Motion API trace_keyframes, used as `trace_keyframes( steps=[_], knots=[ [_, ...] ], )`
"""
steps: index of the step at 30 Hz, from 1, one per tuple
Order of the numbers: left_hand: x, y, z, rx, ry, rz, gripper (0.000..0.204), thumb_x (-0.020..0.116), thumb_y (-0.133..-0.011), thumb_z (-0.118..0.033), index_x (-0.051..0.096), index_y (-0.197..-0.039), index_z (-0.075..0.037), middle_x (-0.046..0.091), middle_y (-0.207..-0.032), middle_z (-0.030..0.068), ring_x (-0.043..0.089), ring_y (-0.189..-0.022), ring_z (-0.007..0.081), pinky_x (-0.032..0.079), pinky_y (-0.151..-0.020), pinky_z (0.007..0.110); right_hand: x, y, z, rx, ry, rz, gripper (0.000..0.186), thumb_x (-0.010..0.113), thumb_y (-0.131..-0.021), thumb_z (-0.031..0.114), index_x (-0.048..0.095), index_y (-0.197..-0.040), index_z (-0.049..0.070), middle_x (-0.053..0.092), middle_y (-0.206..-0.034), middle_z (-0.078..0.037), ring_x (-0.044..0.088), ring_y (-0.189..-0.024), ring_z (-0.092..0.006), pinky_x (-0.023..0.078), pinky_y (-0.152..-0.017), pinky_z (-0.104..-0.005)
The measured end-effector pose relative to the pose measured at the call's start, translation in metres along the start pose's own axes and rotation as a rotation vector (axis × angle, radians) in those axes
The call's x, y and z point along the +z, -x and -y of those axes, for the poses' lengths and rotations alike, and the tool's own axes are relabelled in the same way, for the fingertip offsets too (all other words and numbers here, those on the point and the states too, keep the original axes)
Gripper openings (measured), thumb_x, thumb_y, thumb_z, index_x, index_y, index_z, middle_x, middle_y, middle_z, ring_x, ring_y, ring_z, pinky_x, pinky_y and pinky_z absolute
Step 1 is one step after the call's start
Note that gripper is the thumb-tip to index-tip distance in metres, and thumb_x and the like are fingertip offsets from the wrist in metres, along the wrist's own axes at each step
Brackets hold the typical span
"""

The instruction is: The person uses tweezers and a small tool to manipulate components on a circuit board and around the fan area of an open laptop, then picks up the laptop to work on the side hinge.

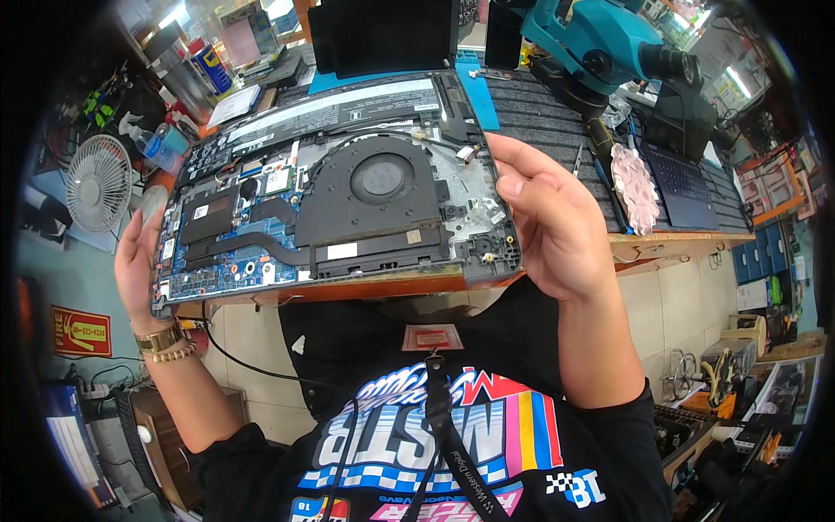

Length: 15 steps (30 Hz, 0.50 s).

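Note:
An opened laptop base (348, 191) is held up at the bench's front edge, its insides facing me. A black cooling fan (380, 177), a long battery (348, 109) along the far side and a blue circuit board (252, 268) show. My right hand (552, 217) grips the right edge, thumb on top and fingers beneath. At the left edge, my left hand (136, 270) holds the other side; part of its fingers is hidden behind the base. A short cable connector (468, 155) stands loose near the right edge.
The bench has a grey ribbed mat (539, 130). A teal microscope (600, 43) stands at the far right, near a dark laptop (683, 187) and a pink crinkled piece (635, 187). A black screen (383, 39) is at the back; a white fan (98, 183) sits left.

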<state>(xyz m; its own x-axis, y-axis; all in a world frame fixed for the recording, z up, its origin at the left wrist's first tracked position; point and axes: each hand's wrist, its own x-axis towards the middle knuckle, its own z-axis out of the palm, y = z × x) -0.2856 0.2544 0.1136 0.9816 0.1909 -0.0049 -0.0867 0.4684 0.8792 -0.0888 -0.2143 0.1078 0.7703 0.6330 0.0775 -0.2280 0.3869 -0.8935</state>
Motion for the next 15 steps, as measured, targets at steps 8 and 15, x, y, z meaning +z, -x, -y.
trace_keyframes(
  steps=[8, 15],
  knots=[
    [0.034, 0.012, 0.026, 0.309, 0.241, 0.473, 0.094, 0.051, -0.109, -0.067, 0.038, -0.168, 0.003, 0.048, -0.169, 0.0246, 0.047, -0.155, 0.0374, 0.032, -0.131, 0.055, 0.004, 0.004, -0.009, -0.018, -0.196, 0.091, 0.064, 0.056, -0.109, 0.006, 0.032, -0.168, -0.006, 0.072, -0.134, -0.021, 0.077, -0.099, -0.018, 0.065, -0.076, -0.0294],
    [0.069, 0.011, 0.105, 0.668, 0.082, 0.404, 0.136, 0.07, -0.079, -0.094, 0.025, -0.177, -0.011, 0.027, -0.182, 0.0141, 0.028, -0.165, 0.0384, 0.021, -0.135, 0.063, -0.001, 0.002, -0.028, -0.08, -0.492, 0.28, 0.065, 0.049, -0.112, 0.006, 0.024, -0.171, -0.003, 0.063, -0.147, -0.027, 0.074, -0.124, -0.0332, 0.07, -0.092, -0.0505]
  ],
)
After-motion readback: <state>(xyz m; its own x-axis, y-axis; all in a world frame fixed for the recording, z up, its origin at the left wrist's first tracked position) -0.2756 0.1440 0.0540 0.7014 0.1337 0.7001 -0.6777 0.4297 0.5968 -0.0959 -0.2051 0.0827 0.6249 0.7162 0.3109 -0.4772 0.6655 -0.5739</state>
